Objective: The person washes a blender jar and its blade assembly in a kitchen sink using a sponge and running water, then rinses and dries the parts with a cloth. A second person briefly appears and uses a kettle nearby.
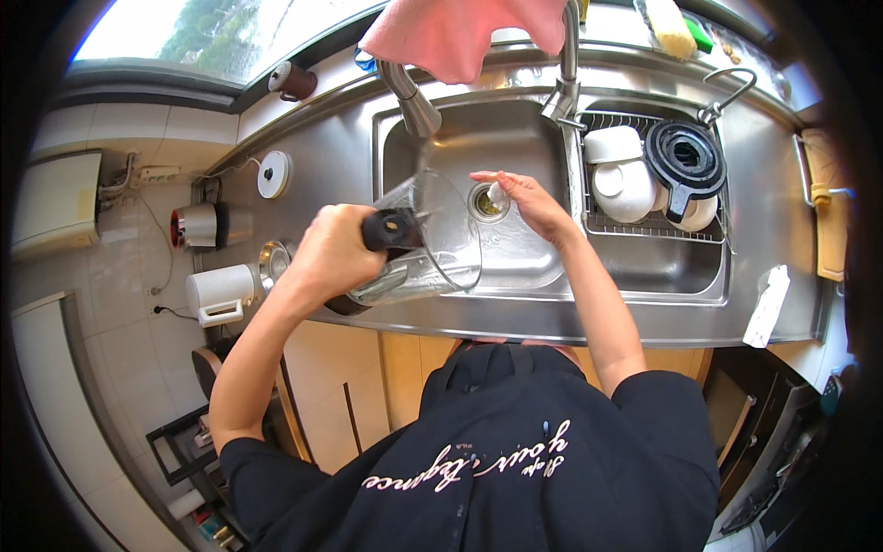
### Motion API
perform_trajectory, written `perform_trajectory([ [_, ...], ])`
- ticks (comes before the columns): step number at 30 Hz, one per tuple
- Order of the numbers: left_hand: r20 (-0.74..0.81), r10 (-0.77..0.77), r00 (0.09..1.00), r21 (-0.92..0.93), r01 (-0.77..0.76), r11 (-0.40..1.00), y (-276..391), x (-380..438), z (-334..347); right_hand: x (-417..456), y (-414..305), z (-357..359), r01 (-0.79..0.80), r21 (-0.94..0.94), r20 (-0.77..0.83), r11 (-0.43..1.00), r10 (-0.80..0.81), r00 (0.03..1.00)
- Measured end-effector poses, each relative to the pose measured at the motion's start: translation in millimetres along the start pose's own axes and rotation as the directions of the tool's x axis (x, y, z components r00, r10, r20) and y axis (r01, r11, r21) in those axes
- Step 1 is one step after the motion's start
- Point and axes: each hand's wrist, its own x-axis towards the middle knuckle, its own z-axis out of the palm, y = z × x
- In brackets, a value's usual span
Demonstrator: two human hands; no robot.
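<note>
My left hand (pixel 338 255) grips the black handle of a clear blender jug (pixel 448 255), which is tilted over the near left part of the steel sink basin (pixel 531 145). The jug's wide mouth faces right, towards the drain (pixel 488 202). A faucet (pixel 417 110) hangs over the basin just beyond the jug, and water seems to run from it. My right hand (pixel 534 203) is beside the drain, thumb and fingers close around a small whitish thing, perhaps foam or a scrap; whether it is held cannot be told.
White bowls (pixel 624 190) and a black ring-shaped lid (pixel 685 153) rest in a wire rack over the right basin. A pink cloth (pixel 469 34) hangs over the faucets. On the left stand a white kettle (pixel 221 290) and its round base (pixel 274 174). A white packet (pixel 768 303) lies at right.
</note>
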Motion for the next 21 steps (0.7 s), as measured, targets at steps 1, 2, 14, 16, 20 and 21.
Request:
perform_trajectory([
  [1,-0.04,0.019,0.999,-0.031,-0.02,0.999,-3,-2,-5,1,-2,-7,-0.064,0.043,0.072,0.997,0.06,0.996],
  [2,-0.075,0.04,0.996,-0.097,-0.047,0.994,-10,-6,-6,-2,0,-5,-0.178,-0.609,0.024,0.773,0.242,0.97],
  [14,-0.678,0.093,0.729,-0.196,-0.301,0.933,-129,-119,45,-38,-15,13,0.172,-0.777,-0.036,0.605,-0.315,0.948],
  [16,-0.693,0.094,0.715,-0.298,-0.403,0.865,-136,-129,52,-45,-25,10,0.121,-0.752,-0.084,0.648,-0.277,0.957],
  [20,-0.787,-0.1,0.609,-0.532,-0.586,0.611,-145,-144,80,-59,-52,19,-0.019,-0.386,-0.259,0.922,-0.089,0.962],
  [21,-0.831,-0.135,0.539,-0.509,-0.642,0.573,-147,-145,88,-64,-58,19,-0.032,-0.444,-0.294,0.895,-0.112,0.949],
])
